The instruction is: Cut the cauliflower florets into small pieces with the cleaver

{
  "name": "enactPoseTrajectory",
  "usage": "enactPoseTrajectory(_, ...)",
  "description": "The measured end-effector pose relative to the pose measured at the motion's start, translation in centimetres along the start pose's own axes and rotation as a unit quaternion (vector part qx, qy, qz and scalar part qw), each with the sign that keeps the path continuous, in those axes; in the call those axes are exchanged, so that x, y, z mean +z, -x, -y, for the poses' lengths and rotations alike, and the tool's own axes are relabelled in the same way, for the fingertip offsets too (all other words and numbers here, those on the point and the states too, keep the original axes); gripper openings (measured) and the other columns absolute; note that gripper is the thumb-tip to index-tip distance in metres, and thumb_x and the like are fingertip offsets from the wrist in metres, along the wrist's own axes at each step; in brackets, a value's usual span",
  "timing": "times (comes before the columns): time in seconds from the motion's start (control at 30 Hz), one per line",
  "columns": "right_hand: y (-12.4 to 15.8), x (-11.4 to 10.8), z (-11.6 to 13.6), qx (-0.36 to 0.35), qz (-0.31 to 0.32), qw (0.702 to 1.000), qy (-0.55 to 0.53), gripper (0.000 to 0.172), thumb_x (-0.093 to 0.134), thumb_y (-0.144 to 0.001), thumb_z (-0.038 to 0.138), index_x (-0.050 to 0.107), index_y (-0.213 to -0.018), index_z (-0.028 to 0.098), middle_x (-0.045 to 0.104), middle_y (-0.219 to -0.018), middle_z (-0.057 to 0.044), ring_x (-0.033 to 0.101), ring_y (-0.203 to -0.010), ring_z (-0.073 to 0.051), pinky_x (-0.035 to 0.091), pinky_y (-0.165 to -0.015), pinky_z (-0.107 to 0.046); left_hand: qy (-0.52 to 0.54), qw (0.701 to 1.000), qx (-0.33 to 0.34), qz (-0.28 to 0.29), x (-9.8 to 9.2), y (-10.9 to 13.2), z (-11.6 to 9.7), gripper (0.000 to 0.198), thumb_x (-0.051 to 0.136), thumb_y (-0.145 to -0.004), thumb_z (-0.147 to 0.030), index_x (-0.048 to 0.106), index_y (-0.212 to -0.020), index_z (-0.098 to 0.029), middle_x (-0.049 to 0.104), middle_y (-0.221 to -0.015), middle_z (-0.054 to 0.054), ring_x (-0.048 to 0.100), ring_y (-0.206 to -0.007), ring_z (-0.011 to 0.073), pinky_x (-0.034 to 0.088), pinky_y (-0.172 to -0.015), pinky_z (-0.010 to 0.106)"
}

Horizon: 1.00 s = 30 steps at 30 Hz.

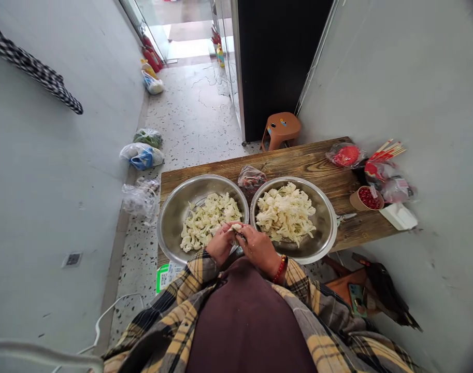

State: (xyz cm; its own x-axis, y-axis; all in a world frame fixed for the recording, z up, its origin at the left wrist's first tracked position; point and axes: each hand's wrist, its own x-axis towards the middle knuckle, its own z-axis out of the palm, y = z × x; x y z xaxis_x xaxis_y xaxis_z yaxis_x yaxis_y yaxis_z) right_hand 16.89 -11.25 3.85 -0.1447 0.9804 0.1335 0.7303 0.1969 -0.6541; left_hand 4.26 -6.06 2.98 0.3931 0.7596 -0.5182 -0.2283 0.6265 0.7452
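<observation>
Two steel bowls stand side by side on a wooden table. Cauliflower florets [211, 217] are spread in the left bowl [170, 220], and a taller heap of florets [285, 212] fills much of the right bowl [327, 233]. Between the bowls' near rims, my left hand [221, 243] is closed on a small piece of cauliflower [236, 227]. My right hand [258, 249] meets it from the right, its fingers pressed together at the same piece; a small dark item, too small to name, shows at its fingertips.
A bag of reddish items [252, 177] lies behind the bowls. Scissors [345, 216], a tub of red beads or berries [370, 198] and a white box [399, 216] are at the right. An orange stool [283, 127] stands beyond the table [306, 163]; bags [142, 155] line the left wall.
</observation>
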Motion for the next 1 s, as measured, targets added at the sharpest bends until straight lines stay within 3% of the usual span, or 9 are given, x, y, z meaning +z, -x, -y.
enactPoseTrajectory(0.1, 0.8, -1.0, -1.7, 0.065, -0.063, 0.996, -0.006, 0.024, 0.04, -0.095, 0.031, 0.059, -0.1, 0.017, 0.065, -0.093, -0.009, 0.063, -0.084, -0.019, 0.048, -0.07, -0.029, -0.042, 0.998, -0.033, 0.022, 0.3, -0.6, 0.4, 0.028, 0.059, -0.057, -0.008, 0.065, -0.084, -0.013, 0.068, -0.081, 0.004, 0.058, -0.065, 0.0113, 0.038, -0.052, 0.02)
enactPoseTrajectory(0.23, 3.6, -3.6, -5.7, 0.16, -0.152, 0.975, 0.003, 0.034, 0.038, -0.095, 0.042, 0.059, -0.089, 0.017, 0.063, -0.074, -0.007, 0.06, -0.066, -0.02, 0.045, -0.061, -0.029, -0.053, 0.994, -0.089, -0.02, 0.9, -0.6, 1.5, 0.035, 0.061, -0.064, -0.013, 0.062, -0.099, -0.014, 0.067, -0.1, 0.011, 0.062, -0.072, 0.014, 0.039, -0.051, 0.02)
enactPoseTrajectory(0.37, 6.5, -6.2, -10.2, 0.207, -0.183, 0.957, 0.083, 0.043, 0.041, -0.091, 0.052, 0.061, -0.088, 0.014, 0.062, -0.07, -0.01, 0.059, -0.063, -0.023, 0.043, -0.058, -0.032, -0.024, 0.999, -0.041, 0.01, 2.7, -1.2, 3.5, 0.056, 0.071, -0.069, -0.021, 0.054, -0.122, -0.017, 0.064, -0.112, 0.011, 0.062, -0.087, 0.0146, 0.049, -0.074, 0.027)
enactPoseTrajectory(0.5, 7.7, -7.6, -12.7, 0.16, -0.153, 0.962, 0.162, 0.047, 0.035, -0.091, 0.053, 0.061, -0.089, 0.014, 0.064, -0.08, -0.014, 0.062, -0.077, -0.028, 0.043, -0.064, -0.035, -0.055, 0.995, -0.003, 0.08, 3.1, -2.8, 4.6, 0.065, 0.077, -0.066, -0.026, 0.054, -0.127, -0.018, 0.054, -0.131, 0.015, 0.058, -0.107, 0.0219, 0.045, -0.091, 0.035)
enactPoseTrajectory(0.6, 7.5, -7.4, -12.6, 0.169, -0.154, 0.96, 0.164, 0.045, 0.035, -0.092, 0.052, 0.061, -0.09, 0.015, 0.065, -0.083, -0.015, 0.062, -0.08, -0.028, 0.044, -0.065, -0.035, -0.142, 0.989, 0.037, 0.013, -0.2, -3.9, 3.9, 0.051, 0.073, -0.069, -0.028, 0.061, -0.117, -0.015, 0.06, -0.121, 0.015, 0.061, -0.097, 0.0212, 0.046, -0.089, 0.036)
enactPoseTrajectory(0.7, 6.6, -6.2, -11.5, 0.192, -0.156, 0.964, 0.101, 0.042, 0.037, -0.092, 0.05, 0.061, -0.086, 0.016, 0.065, -0.078, -0.013, 0.063, -0.076, -0.025, 0.044, -0.064, -0.034, -0.281, 0.946, 0.058, -0.15, -6.1, -4.6, 2.3, 0.035, 0.061, -0.077, -0.026, 0.063, -0.109, -0.014, 0.067, -0.099, 0.011, 0.062, -0.082, 0.0176, 0.05, -0.078, 0.034)
enactPoseTrajectory(0.77, 5.6, -5.1, -10.5, 0.189, -0.14, 0.97, 0.061, 0.041, 0.038, -0.091, 0.05, 0.06, -0.085, 0.016, 0.065, -0.076, -0.012, 0.063, -0.073, -0.025, 0.045, -0.064, -0.034, -0.322, 0.923, 0.055, -0.202, -10.0, -4.7, 1.4, 0.029, 0.058, -0.076, -0.021, 0.064, -0.103, -0.013, 0.066, -0.09, 0.009, 0.061, -0.084, 0.0193, 0.048, -0.082, 0.035)
enactPoseTrajectory(0.87, 4.0, -3.7, -8.5, 0.169, -0.11, 0.979, 0.039, 0.04, 0.04, -0.091, 0.051, 0.059, -0.081, 0.017, 0.064, -0.073, -0.011, 0.062, -0.071, -0.025, 0.045, -0.064, -0.035, -0.374, 0.898, 0.05, -0.226, -13.8, -4.4, 1.3, 0.022, 0.063, -0.065, -0.011, 0.068, -0.086, -0.015, 0.064, -0.083, 0.008, 0.058, -0.091, 0.0235, 0.042, -0.091, 0.037)
enactPoseTrajectory(1.0, 2.6, -2.3, -6.0, 0.126, -0.087, 0.988, 0.018, 0.036, 0.039, -0.092, 0.046, 0.06, -0.085, 0.017, 0.064, -0.076, -0.011, 0.062, -0.074, -0.025, 0.046, -0.066, -0.036, -0.413, 0.887, 0.044, -0.203, -15.1, -4.3, 3.0, 0.02, 0.066, -0.056, -0.004, 0.068, -0.071, -0.017, 0.062, -0.083, 0.007, 0.055, -0.099, 0.0254, 0.038, -0.094, 0.034)
